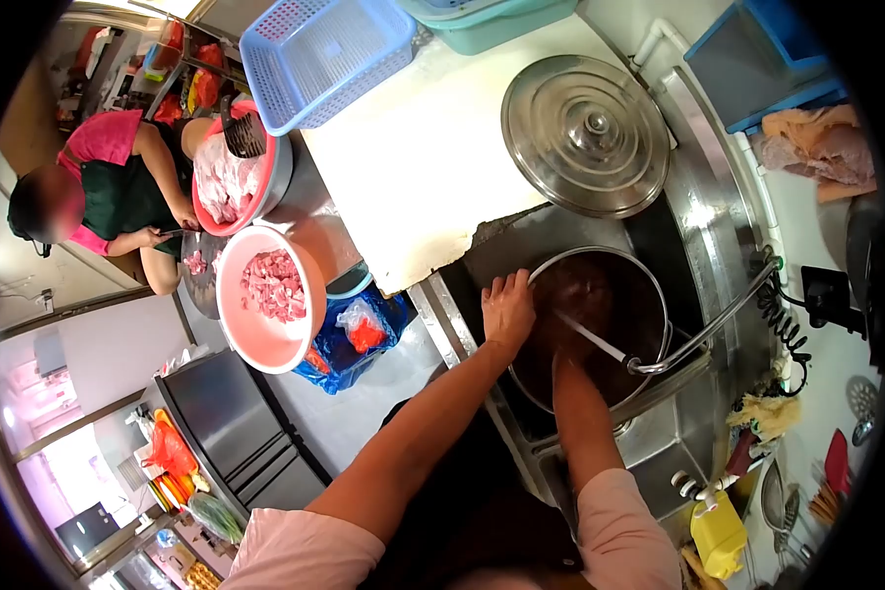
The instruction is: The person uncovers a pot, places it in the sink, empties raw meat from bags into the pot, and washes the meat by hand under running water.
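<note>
A large round metal pot (667, 324) stands in the sink, filled with dark reddish-brown liquid (580, 285). My left hand (508, 313) grips the pot's rim on its left side, fingers over the edge. My right forearm reaches down into the pot; my right hand (566, 366) is sunk in the liquid, so its fingers are hidden. From the curved tap (698, 339), a pale stream of water (592, 334) runs into the pot. Whatever lies below the surface cannot be seen.
A metal lid (588, 136) lies on the white board (413, 187) beyond the sink (673, 447). Left are a blue basket (329, 54) and a pink basin (228, 295) of cut meat. Another person (118, 182) cuts meat near a red-rimmed basin (265, 187).
</note>
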Tool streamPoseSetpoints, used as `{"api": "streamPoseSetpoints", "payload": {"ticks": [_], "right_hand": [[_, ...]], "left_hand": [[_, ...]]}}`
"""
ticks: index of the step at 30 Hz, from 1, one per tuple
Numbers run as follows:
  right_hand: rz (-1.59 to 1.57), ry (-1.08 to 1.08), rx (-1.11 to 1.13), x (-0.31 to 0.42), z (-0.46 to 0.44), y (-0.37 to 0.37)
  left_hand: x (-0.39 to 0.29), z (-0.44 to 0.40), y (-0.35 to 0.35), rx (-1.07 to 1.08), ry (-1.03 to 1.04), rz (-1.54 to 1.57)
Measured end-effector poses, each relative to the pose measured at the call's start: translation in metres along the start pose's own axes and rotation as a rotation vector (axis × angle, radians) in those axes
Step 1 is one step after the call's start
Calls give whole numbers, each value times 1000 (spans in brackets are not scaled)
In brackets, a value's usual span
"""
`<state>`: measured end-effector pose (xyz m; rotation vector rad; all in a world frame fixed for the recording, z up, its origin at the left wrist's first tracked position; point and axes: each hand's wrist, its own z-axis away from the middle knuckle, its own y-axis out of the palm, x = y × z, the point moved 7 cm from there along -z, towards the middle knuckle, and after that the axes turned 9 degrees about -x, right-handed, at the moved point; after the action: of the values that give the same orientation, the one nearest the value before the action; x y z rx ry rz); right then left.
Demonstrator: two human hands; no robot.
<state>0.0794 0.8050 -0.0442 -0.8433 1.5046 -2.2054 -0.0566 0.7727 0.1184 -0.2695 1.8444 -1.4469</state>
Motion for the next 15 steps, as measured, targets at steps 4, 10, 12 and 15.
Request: {"api": "streamPoseSetpoints", "payload": {"ticks": [4, 10, 12, 15], "right_hand": [[-11, -35, 50, 0, 6, 1], [-1, -36, 57, -7, -14, 3], [18, 23, 14, -24, -32, -1], [49, 110, -47, -59, -54, -11]], "left_hand": [[0, -2, -3, -8, 0, -2], [2, -2, 1, -17, -4, 6], [3, 0, 2, -6, -4, 9], [3, -3, 2, -37, -3, 20]]}}
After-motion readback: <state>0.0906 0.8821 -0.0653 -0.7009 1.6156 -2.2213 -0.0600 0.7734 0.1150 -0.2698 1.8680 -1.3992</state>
